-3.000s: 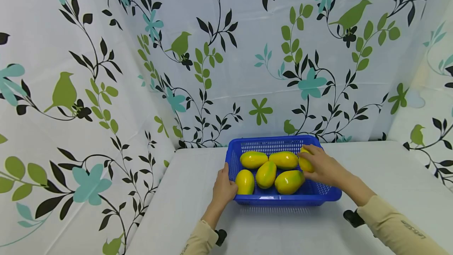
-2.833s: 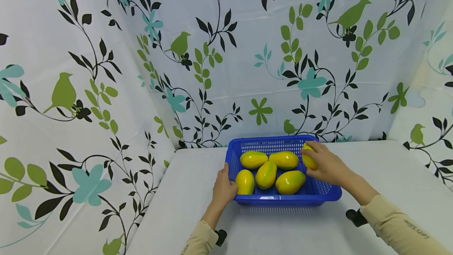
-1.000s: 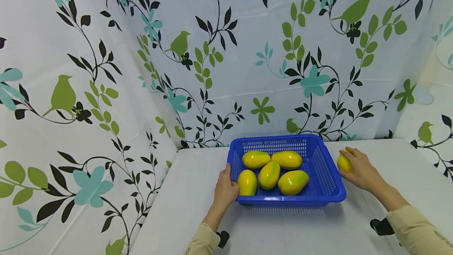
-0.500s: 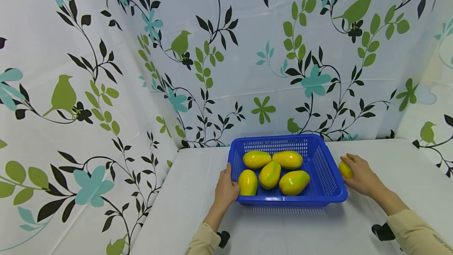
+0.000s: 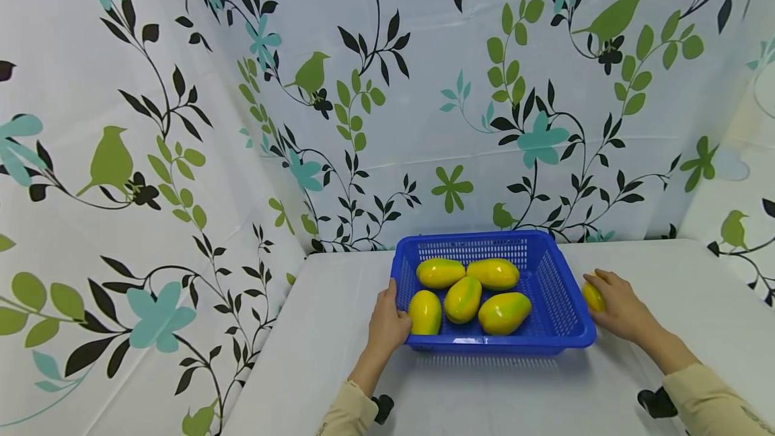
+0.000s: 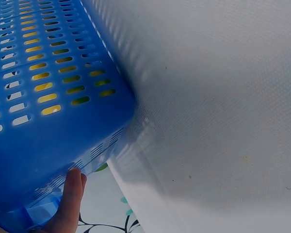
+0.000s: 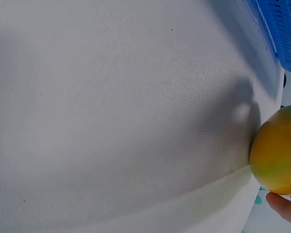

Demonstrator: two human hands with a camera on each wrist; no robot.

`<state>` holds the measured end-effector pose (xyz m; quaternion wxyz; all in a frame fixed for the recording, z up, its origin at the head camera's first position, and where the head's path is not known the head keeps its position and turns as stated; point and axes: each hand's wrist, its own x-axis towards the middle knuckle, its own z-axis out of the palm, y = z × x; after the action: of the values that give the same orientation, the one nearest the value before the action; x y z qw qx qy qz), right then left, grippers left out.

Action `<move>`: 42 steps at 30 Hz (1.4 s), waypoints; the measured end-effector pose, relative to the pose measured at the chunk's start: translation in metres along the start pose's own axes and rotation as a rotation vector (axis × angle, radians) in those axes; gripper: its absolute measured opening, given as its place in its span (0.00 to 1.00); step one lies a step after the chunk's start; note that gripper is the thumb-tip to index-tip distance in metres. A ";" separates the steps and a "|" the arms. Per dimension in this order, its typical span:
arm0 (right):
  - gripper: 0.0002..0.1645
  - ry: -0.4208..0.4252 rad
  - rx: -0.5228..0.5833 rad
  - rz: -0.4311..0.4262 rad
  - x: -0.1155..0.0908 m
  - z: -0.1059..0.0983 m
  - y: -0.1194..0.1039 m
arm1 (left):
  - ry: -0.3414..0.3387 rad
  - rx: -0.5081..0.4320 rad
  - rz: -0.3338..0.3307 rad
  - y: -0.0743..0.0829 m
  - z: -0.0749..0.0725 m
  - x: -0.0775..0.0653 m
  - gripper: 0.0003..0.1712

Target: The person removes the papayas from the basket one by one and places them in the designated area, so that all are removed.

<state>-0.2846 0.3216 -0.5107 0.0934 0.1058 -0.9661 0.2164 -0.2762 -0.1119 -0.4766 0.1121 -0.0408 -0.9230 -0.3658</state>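
Note:
A blue plastic basket with slotted walls stands on the table, holding several glossy yellow-green mangoes. My left hand grips the basket's left side near the front corner, thumb at the rim; the left wrist view has one finger against the outer wall. Just past the basket's right side, my right hand holds another mango low at the tabletop. In the right wrist view that mango sits between the fingertips, its underside right at the white cloth. The palm hides part of it.
White cloth covers the table. Behind and at the left hang curtains printed with leaves and birds. The basket's back rim lies close to the rear curtain. A dark strap-on device sits at each wrist.
My right hand has lifted a mango out of the basket's right end, carried it rightward over the rim and lowered it to the table. My left hand has kept its hold on the basket.

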 end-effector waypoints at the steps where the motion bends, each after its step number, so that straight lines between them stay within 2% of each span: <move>1: 0.43 0.001 0.001 -0.002 0.000 0.000 0.000 | 0.000 0.000 -0.003 0.000 0.000 0.000 0.41; 12: 0.38 0.031 0.006 -0.012 0.007 -0.013 -0.009 | -0.003 -0.004 -0.015 0.002 -0.002 0.000 0.41; 21: 0.32 0.171 -0.003 -0.094 0.017 -0.026 -0.041 | 0.005 -0.002 -0.015 -0.004 -0.001 -0.003 0.41; 24: 0.32 0.187 -0.010 -0.121 0.021 -0.032 -0.055 | 0.018 0.002 0.001 -0.005 0.000 -0.002 0.41; 27: 0.32 0.168 -0.004 -0.153 0.025 -0.036 -0.068 | 0.019 0.013 0.004 -0.006 0.001 -0.001 0.41; 32: 0.32 0.091 0.002 -0.195 0.026 -0.035 -0.091 | 0.011 0.020 0.005 -0.007 0.003 0.000 0.41; 42: 0.31 -0.034 0.022 -0.255 0.025 -0.019 -0.127 | 0.007 0.008 0.006 -0.002 0.001 0.000 0.42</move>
<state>-0.2753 0.2135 -0.4378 0.1025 0.2325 -0.9438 0.2114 -0.2768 -0.1125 -0.4787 0.1167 -0.0415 -0.9240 -0.3617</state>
